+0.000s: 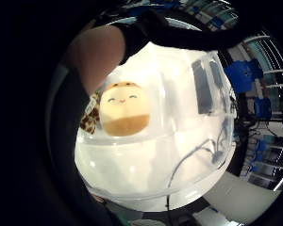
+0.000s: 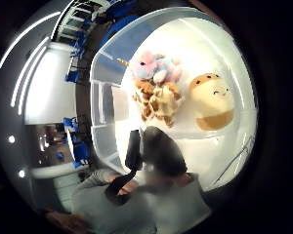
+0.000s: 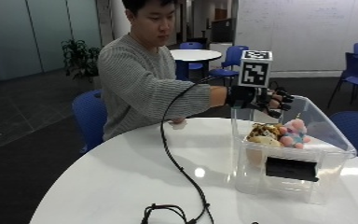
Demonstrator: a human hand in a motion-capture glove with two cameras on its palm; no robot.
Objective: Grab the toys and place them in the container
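Observation:
A clear plastic container (image 3: 328,140) stands on the white round table (image 3: 135,177) at its right side. Inside lie three plush toys: a spotted giraffe (image 3: 258,129), a round yellow smiling one (image 3: 263,139) and a pink and blue unicorn (image 3: 293,133). My gloved right hand (image 3: 259,99) hovers over the container's back rim, above the toys, with its fingers loosely curled and nothing in them. The palm views look down into the container (image 2: 107,97) at the unicorn (image 2: 154,68), the giraffe (image 2: 158,100) and the round plush (image 2: 212,100) (image 1: 124,109).
A black cable (image 3: 179,172) runs from the glove across the table to a coil near the front edge. The person's bare hand (image 3: 178,122) rests on the table's far side. Blue chairs (image 3: 92,116) stand around the table.

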